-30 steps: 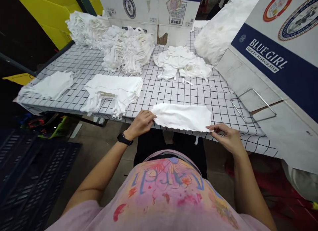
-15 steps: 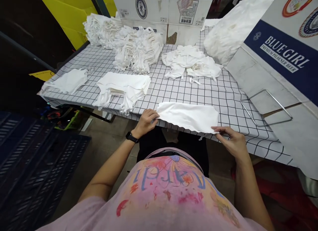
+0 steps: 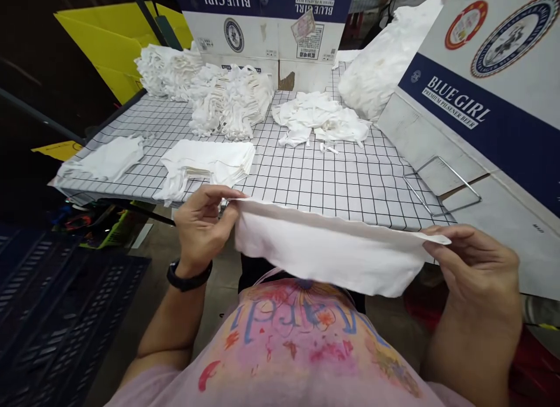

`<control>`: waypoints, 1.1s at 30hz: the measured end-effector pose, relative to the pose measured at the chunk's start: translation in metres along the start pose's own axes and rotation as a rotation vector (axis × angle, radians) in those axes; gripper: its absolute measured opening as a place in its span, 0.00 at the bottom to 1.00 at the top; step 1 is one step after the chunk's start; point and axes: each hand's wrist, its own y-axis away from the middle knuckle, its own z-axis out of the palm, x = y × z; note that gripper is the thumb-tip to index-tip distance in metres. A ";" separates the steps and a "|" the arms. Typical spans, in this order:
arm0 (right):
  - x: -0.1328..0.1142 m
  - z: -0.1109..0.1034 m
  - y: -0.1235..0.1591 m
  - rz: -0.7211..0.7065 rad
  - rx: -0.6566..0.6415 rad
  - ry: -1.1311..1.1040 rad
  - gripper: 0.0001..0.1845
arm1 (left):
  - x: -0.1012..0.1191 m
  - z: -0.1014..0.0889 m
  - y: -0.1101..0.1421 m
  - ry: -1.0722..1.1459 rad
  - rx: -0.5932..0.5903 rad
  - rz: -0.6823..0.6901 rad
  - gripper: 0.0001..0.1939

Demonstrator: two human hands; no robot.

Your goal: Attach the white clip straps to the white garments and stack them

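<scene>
Fingers [image 3: 226, 219] of the left hand [image 3: 199, 238] and those of the right hand [image 3: 485, 273] pinch the ends of a white cloth [image 3: 328, 252], drawn out between them.
From the left, a neat stack of white pieces [image 3: 207, 154] lies on the checked surface [image 3: 301, 179], just beyond the left hand; the cloth spans the near edge, before the painted shirt [image 3: 297, 348], and a wire frame [image 3: 459, 178] stands by the carton [image 3: 455, 106] beyond the right hand. This looks like a spreading or straightening step; a move from here would call for both grips travelling together, so the soft middle doesn't sag. The cloth is plain and thin-looking, its top edge nearly straight, sloping down rightward with a shaded band beneath, its lower edge loose and wavy. Whether it touches the surface, I can't tell.
</scene>
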 end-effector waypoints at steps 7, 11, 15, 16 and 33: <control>0.048 0.051 -0.074 0.189 -0.106 -0.043 0.16 | -0.067 0.040 -0.057 0.070 -0.152 -0.109 0.11; 0.096 0.090 -0.124 0.235 -0.209 0.190 0.15 | -0.134 0.087 -0.087 -0.077 -0.272 -0.223 0.13; 0.121 0.118 -0.164 0.180 -0.178 0.400 0.09 | -0.171 0.122 -0.108 -0.237 -0.301 -0.307 0.13; 0.123 0.123 -0.173 0.169 -0.164 0.417 0.07 | -0.177 0.128 -0.113 -0.256 -0.300 -0.310 0.13; 0.090 0.074 -0.041 0.312 -0.371 0.240 0.20 | -0.102 0.231 -0.046 -0.185 -0.968 0.461 0.21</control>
